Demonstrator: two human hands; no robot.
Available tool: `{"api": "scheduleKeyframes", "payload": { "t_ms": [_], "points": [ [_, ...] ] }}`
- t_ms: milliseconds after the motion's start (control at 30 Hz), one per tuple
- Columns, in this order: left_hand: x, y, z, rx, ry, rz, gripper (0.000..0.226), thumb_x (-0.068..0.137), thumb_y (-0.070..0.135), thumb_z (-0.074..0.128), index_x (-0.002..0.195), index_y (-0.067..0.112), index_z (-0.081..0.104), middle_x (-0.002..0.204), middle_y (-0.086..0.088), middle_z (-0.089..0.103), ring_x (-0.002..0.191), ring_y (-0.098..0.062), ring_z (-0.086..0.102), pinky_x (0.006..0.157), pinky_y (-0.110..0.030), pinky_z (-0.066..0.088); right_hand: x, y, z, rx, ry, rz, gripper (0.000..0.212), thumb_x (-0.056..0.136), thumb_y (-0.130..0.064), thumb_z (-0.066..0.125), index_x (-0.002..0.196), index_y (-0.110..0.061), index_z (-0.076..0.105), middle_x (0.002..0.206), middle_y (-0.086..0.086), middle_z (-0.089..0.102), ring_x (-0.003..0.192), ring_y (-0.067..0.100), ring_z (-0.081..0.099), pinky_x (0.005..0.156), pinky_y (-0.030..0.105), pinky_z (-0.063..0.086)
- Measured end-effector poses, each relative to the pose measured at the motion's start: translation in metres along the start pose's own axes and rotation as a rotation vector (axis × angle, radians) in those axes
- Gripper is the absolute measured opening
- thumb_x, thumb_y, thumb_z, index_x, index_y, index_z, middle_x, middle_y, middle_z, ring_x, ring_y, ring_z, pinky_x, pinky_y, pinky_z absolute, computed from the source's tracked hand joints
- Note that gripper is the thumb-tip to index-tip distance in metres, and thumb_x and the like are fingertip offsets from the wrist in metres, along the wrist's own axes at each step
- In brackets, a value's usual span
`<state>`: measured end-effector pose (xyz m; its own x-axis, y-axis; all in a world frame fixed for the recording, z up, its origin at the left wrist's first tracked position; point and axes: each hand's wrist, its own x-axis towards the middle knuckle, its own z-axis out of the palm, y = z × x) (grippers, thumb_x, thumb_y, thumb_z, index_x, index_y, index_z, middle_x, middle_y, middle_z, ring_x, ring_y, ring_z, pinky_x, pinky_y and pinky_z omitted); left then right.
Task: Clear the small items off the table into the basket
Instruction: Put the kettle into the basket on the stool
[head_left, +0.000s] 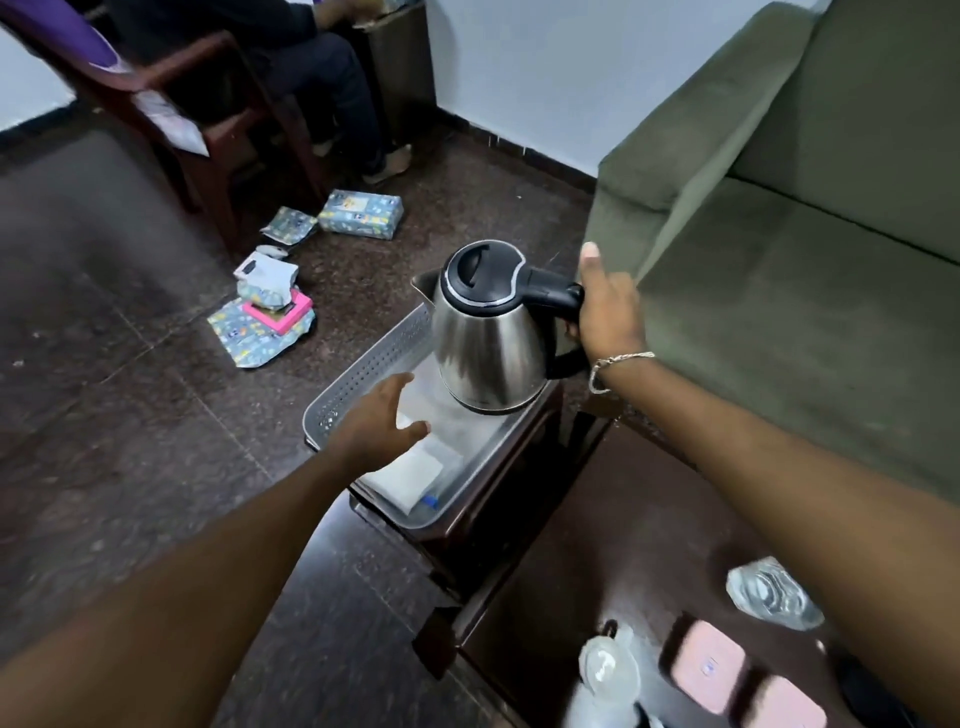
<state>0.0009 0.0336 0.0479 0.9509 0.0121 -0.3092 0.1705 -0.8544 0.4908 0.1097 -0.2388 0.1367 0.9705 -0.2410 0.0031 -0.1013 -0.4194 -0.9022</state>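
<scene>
A steel kettle (488, 338) with a black lid stands tilted over the far end of a grey perforated basket (363, 374). My right hand (608, 306) grips its black handle, thumb up. My left hand (379, 428) hovers open over the basket's left side, fingers spread. Inside the basket lie white paper sachets (410, 475) and a small blue item (429, 501). The basket rests on the far corner of a dark wooden table (597, 545). Near the table's front edge lie a clear glass (610, 667), a crumpled plastic bottle (771, 592) and two pink pads (711, 665).
A green sofa (805, 234) stands right of the table, close to my right hand. On the dark floor to the left lie patterned packets (361, 213) and a pink item (280, 312). A seated person's legs (332, 93) and a wooden chair (208, 130) are at the back.
</scene>
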Motion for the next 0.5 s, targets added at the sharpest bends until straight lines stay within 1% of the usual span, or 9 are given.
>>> {"api": "scheduleKeyframes", "payload": {
  "t_ms": [67, 133, 200, 267, 333, 433, 500],
  "points": [
    [0.007, -0.014, 0.002, 0.075, -0.037, -0.021, 0.08, 0.088, 0.042, 0.072, 0.153, 0.011, 0.039, 0.157, -0.013, 0.045, 0.141, -0.031, 0.048, 0.113, -0.04, 0.039, 0.002, 0.009, 0.027, -0.024, -0.013, -0.004, 0.074, 0.101, -0.058, 0.036, 0.055, -0.001, 0.048, 0.054, 0.009, 0.052, 0.065, 0.032, 0.056, 0.065, 0.043, 0.046],
    [0.011, -0.024, 0.003, 0.122, -0.08, -0.036, 0.081, 0.086, 0.043, 0.073, 0.152, 0.009, 0.04, 0.156, -0.016, 0.046, 0.14, -0.033, 0.048, 0.113, -0.038, 0.04, 0.006, 0.023, 0.046, -0.039, -0.021, -0.007, 0.074, 0.1, -0.059, 0.034, 0.053, -0.003, 0.047, 0.054, 0.008, 0.052, 0.063, 0.033, 0.056, 0.07, 0.047, 0.051],
    [0.015, -0.033, 0.005, 0.151, -0.132, -0.048, 0.081, 0.087, 0.038, 0.077, 0.152, 0.008, 0.04, 0.156, -0.016, 0.044, 0.138, -0.034, 0.049, 0.111, -0.037, 0.041, 0.009, 0.032, 0.06, -0.06, -0.012, -0.012, 0.071, 0.099, -0.062, 0.033, 0.051, -0.011, 0.043, 0.055, 0.005, 0.049, 0.063, 0.029, 0.052, 0.071, 0.048, 0.05],
    [0.019, -0.044, 0.005, 0.169, -0.165, -0.068, 0.081, 0.087, 0.037, 0.078, 0.153, 0.009, 0.039, 0.156, -0.015, 0.041, 0.134, -0.034, 0.052, 0.108, -0.037, 0.043, 0.009, 0.038, 0.077, -0.049, -0.017, 0.003, 0.074, 0.093, -0.073, 0.028, 0.051, -0.014, 0.044, 0.059, 0.009, 0.054, 0.067, 0.034, 0.06, 0.072, 0.05, 0.053],
    [0.021, -0.052, 0.006, 0.181, -0.178, -0.078, 0.082, 0.087, 0.036, 0.078, 0.153, 0.01, 0.038, 0.157, -0.014, 0.04, 0.133, -0.034, 0.053, 0.107, -0.037, 0.044, 0.009, 0.044, 0.09, -0.06, -0.03, 0.014, 0.074, 0.088, -0.08, 0.024, 0.052, -0.018, 0.042, 0.065, 0.011, 0.054, 0.073, 0.036, 0.063, 0.076, 0.052, 0.054],
    [0.023, -0.059, 0.007, 0.208, -0.204, -0.079, 0.087, 0.083, 0.035, 0.082, 0.154, 0.012, 0.037, 0.156, -0.014, 0.039, 0.134, -0.035, 0.051, 0.107, -0.038, 0.044, 0.009, 0.051, 0.096, -0.054, -0.021, 0.038, 0.075, 0.087, -0.081, 0.023, 0.051, -0.018, 0.041, 0.065, 0.012, 0.053, 0.076, 0.039, 0.064, 0.076, 0.052, 0.054],
    [0.024, -0.063, 0.008, 0.227, -0.233, -0.079, 0.093, 0.079, 0.037, 0.085, 0.155, 0.015, 0.036, 0.156, -0.014, 0.038, 0.136, -0.034, 0.049, 0.109, -0.039, 0.044, 0.011, 0.055, 0.094, -0.05, 0.006, 0.036, 0.076, 0.088, -0.078, 0.024, 0.049, -0.015, 0.04, 0.06, 0.011, 0.053, 0.07, 0.038, 0.062, 0.072, 0.05, 0.052]
  ]
}}
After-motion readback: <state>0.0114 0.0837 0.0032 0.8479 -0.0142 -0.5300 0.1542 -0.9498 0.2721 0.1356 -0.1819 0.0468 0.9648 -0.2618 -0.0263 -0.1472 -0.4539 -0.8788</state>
